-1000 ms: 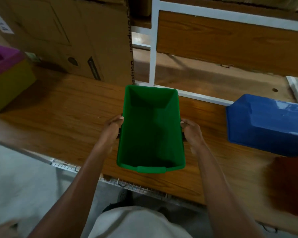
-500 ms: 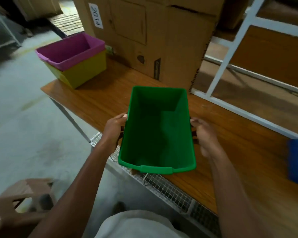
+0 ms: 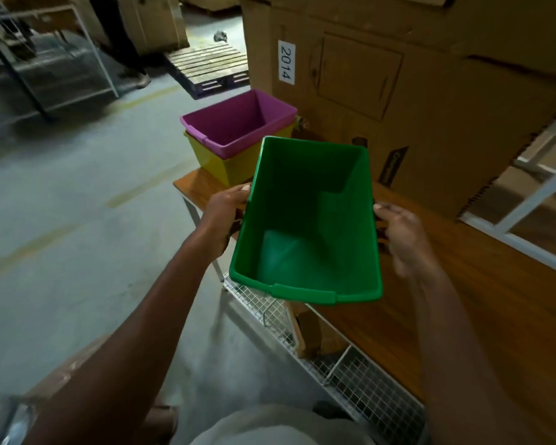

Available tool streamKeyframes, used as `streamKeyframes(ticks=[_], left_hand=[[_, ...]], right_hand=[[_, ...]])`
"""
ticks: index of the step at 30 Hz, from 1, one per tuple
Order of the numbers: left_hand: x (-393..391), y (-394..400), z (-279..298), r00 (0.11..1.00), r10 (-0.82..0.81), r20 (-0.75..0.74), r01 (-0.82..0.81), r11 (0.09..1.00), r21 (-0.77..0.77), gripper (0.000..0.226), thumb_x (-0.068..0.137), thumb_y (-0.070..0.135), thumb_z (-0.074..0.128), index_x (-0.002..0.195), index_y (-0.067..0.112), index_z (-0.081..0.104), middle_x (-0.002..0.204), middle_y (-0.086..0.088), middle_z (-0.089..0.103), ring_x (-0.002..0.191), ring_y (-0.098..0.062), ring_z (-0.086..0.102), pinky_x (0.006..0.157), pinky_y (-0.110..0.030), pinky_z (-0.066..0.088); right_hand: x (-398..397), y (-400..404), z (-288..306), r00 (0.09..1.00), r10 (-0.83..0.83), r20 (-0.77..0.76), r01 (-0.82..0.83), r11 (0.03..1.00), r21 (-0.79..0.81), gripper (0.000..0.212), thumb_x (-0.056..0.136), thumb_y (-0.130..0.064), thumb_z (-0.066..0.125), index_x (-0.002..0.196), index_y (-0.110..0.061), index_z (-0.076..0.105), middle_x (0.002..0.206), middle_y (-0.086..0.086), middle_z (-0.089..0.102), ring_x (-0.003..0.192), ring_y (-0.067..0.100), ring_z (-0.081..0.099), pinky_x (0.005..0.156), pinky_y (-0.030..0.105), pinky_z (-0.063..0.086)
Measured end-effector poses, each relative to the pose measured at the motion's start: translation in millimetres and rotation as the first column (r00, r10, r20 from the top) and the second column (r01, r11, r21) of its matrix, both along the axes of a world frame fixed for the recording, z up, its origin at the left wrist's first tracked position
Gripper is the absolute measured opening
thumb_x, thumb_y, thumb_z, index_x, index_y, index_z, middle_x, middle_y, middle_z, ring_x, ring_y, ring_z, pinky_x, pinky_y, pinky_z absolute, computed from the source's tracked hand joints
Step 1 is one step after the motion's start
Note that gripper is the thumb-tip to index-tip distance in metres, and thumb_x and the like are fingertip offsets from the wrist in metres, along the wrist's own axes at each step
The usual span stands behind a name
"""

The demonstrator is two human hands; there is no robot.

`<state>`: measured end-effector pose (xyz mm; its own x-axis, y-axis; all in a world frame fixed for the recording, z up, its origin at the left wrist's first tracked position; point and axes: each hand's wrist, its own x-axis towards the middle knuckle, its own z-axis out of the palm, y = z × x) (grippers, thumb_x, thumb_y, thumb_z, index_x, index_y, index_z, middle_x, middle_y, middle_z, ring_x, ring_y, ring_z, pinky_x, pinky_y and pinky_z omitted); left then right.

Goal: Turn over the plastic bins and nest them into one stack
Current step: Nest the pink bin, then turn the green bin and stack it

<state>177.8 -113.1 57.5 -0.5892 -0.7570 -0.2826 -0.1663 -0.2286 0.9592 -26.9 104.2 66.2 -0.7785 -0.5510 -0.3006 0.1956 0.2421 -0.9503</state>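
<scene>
Far left of the fingers: grey floor (image 3: 77, 187), blurred metal rack (image 3: 45, 75), wooden pallet (image 3: 209, 67) further back. Left hand (image 3: 225, 210) curled round left rim of green bin (image 3: 305, 226), thumb over the top edge, other fingers tucked under the side and mostly hidden. Just beyond the left fingertips: purple bin (image 3: 238, 123) nested mouth-up inside yellow bin (image 3: 219, 162), both sitting at the left end of the wooden table (image 3: 495, 300), yellow bin partly covered by the green one's far corner. Between the two hands: green bin, mouth up, inside empty, tilted a little, held above the table's near edge; contact with table cannot be told. Below the bin: wire mesh shelf (image 3: 350, 374) along the table front. Right hand (image 3: 398, 232) blurred, at the bin's right rim, fingers bent and touching the edge, grip looks like a hold on the rim but exact wrap unclear. Behind and right of the right fingers: big cardboard box (image 3: 430, 107) with white label (image 3: 286, 62) reading 2014, then white frame (image 3: 543, 187) at far right.
</scene>
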Motion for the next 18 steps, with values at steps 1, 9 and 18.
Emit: streamKeyframes(ticks=[1,9,18], left_hand=[[-0.8,-12.7,3.1,1.000,0.000,-0.012,0.000,1.000,0.003,0.030,0.105,0.034,0.051,0.110,0.028,0.079,0.112,-0.017,0.071,0.104,-0.032,0.063,0.093,-0.047,0.051],[-34.0,-113.6,23.1,0.991,-0.004,-0.132,0.009,0.999,0.038,0.034,0.097,0.038,0.059,0.116,0.018,0.079,0.108,-0.013,0.071,0.102,-0.031,0.063,0.096,-0.047,0.050],[-95.8,-235.1,57.4,0.981,-0.139,-0.135,0.143,0.990,0.017,0.047,0.102,0.041,0.052,0.130,0.009,0.071,0.108,-0.019,0.067,0.086,-0.033,0.064,0.074,-0.034,0.052]], right_hand=[[-0.6,-10.7,4.8,1.000,0.001,-0.006,-0.001,1.000,-0.014,0.022,0.109,-0.026,0.051,0.109,-0.016,0.071,0.092,0.002,0.073,0.080,0.023,0.065,0.071,0.038,0.052],[-33.2,-96.2,31.8,0.998,-0.027,-0.065,0.021,0.996,-0.091,0.020,0.106,-0.029,0.055,0.100,-0.021,0.073,0.089,-0.001,0.075,0.079,0.021,0.068,0.067,0.036,0.053],[-88.5,-205.4,49.0,0.993,-0.072,-0.094,0.056,0.985,-0.164,0.025,0.107,-0.028,0.053,0.092,-0.026,0.073,0.077,-0.009,0.075,0.070,0.012,0.069,0.065,0.032,0.049]])
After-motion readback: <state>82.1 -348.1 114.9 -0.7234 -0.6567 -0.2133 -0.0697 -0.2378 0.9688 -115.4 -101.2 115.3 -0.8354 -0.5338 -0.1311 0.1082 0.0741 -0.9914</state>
